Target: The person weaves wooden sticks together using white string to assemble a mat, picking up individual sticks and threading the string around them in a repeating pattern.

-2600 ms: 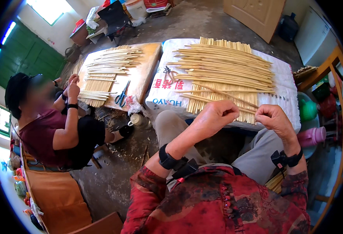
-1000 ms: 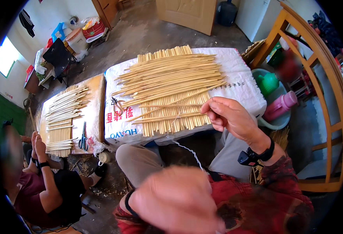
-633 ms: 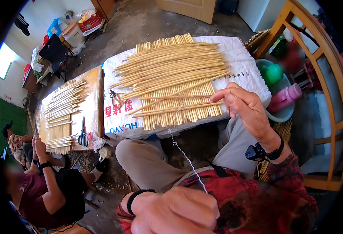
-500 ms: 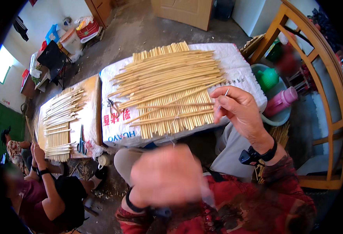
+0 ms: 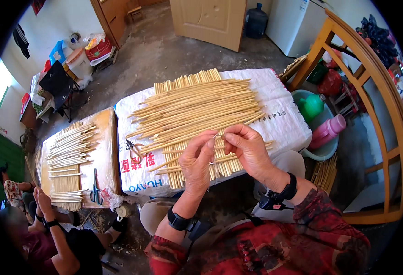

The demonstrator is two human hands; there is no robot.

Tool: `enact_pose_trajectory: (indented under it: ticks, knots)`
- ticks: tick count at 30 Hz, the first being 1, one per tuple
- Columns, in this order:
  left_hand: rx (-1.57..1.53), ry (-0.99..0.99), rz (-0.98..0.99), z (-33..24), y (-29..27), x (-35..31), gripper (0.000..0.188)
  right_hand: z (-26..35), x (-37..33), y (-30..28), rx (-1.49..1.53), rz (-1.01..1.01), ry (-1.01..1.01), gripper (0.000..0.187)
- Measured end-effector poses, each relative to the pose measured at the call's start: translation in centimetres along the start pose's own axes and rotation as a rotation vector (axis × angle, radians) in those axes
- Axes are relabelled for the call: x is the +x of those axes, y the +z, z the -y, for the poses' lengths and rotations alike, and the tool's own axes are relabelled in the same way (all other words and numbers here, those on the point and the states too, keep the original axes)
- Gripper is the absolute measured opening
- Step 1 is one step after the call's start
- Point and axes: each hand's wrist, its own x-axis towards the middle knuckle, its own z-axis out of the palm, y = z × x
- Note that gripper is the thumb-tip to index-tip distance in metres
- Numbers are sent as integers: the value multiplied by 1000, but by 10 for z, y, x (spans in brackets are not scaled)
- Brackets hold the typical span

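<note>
**Packaging and labels in view**

White woven sack [image 5: 279, 114] spread as a cover over the centre work surface — red and blue print at its front left corner, small dark print along its right side. Big blue water jug [image 5: 256, 20] on the floor by the far door. Green plastic bottle [image 5: 312, 106] and pink bottle [image 5: 329, 130] lie together in a pale basin [image 5: 323, 153] — just right of the sack.

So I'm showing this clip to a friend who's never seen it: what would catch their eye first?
Probably the big spread of pale bamboo sticks on the white woven sack at centre. Just in front, the left hand and right hand meet fingertip to fingertip, pinching something thin. At far left, a second person sits by a smaller board of sticks.
</note>
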Motion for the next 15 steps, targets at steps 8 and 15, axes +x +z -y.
enact_pose_trajectory:
  ticks: [8,15]
  knots:
    - [-30,-120,-16,-9,-24,7,10,9,18,15,-380,315,-62,43]
    - [-203,-228,8,-11,-20,-1,12,12,19,24,-541,392,-73,25]
